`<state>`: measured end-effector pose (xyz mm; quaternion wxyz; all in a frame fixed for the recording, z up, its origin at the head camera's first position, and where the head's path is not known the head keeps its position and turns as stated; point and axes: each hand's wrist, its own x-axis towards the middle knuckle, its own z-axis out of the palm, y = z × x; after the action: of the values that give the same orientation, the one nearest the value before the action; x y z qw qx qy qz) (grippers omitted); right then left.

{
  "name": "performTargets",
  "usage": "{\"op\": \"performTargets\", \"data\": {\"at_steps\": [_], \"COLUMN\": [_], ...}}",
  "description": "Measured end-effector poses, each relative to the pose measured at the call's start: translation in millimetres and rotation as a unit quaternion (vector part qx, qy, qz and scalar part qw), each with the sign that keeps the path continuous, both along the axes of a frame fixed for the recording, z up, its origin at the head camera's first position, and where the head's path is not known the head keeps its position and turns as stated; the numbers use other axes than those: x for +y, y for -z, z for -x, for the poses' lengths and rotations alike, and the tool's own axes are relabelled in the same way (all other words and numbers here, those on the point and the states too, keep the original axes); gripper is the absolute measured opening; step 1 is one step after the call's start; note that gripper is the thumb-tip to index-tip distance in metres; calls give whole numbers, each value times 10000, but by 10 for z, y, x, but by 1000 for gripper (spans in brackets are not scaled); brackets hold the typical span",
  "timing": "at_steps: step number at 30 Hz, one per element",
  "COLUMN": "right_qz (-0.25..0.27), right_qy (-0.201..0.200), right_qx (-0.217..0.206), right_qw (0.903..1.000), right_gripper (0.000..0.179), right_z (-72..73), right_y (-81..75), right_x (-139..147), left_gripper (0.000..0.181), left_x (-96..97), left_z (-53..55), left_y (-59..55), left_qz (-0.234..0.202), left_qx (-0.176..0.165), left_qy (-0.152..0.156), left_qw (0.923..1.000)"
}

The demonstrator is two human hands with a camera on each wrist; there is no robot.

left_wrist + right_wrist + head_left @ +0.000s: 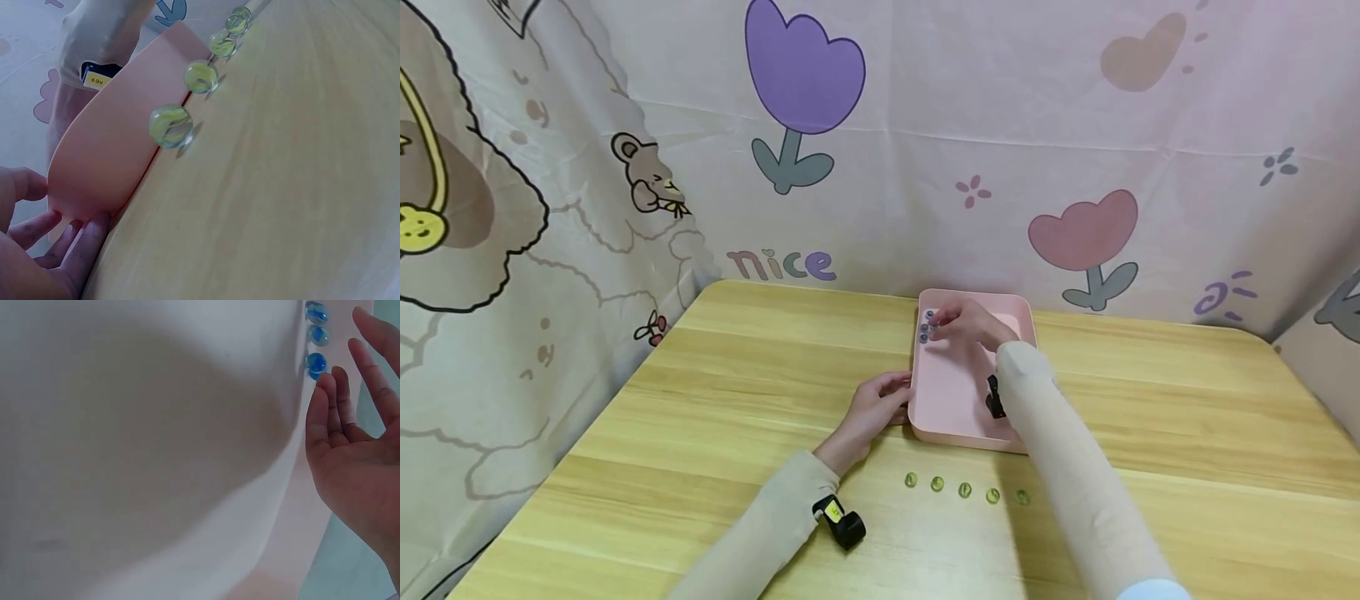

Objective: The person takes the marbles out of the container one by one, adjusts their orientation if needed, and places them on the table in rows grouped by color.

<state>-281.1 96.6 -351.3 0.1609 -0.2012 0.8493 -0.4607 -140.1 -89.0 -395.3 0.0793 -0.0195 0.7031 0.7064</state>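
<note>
A shallow pink tray (955, 429) rests on the wooden table. Inside it, along the left wall, are several blue glass marbles (923, 338), also seen as clear-and-blue marbles (319, 335) in the right wrist view. My right hand (972, 322) reaches over the tray, its fingers loosely bent beside the marbles. One fingertip appears to touch the lowest marble, and nothing is visibly pinched. My left hand (872, 408) rests its fingertips against the tray's outer left wall, near the front corner. In front of the tray, a row of yellow-green glass marbles (965, 490) lies on the table.
A printed cloth (895, 208) hangs behind the wooden table (760, 375) and at both sides. My right forearm (1075, 467) passes over the tray's right edge. A black wrist camera (842, 523) sits on the left sleeve, left of the yellow-green marbles.
</note>
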Motion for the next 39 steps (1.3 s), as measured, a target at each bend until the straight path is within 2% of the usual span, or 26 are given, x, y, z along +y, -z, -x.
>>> {"op": "performTargets", "data": {"at_steps": [6,12,24,34,39], "right_qz": [-71,-144,-266,-353,-432], "right_qy": [481,841,1059,1291,1210], "right_qx": [-351,-316,-119,-284,-216], "right_qw": [9982,9958,9939,9906,9915], "right_gripper": [28,30,29,24,21], "right_z": [51,34,-13,-22,-33], "right_y": [139,185,193,228,218], "right_x": [-12,-48,-126,-194,-233], "left_gripper": [38,39,38,38,39], "left_x": [38,41,38,25,17], "left_z": [-3,7,13,18,10], "left_y": [2,6,1,-5,2], "left_qz": [-26,7,56,76,10], "left_qx": [-15,-29,-27,-100,-31], "left_qy": [5,-22,-34,-70,-29], "left_qw": [10000,10000,10000,9999,10000]}}
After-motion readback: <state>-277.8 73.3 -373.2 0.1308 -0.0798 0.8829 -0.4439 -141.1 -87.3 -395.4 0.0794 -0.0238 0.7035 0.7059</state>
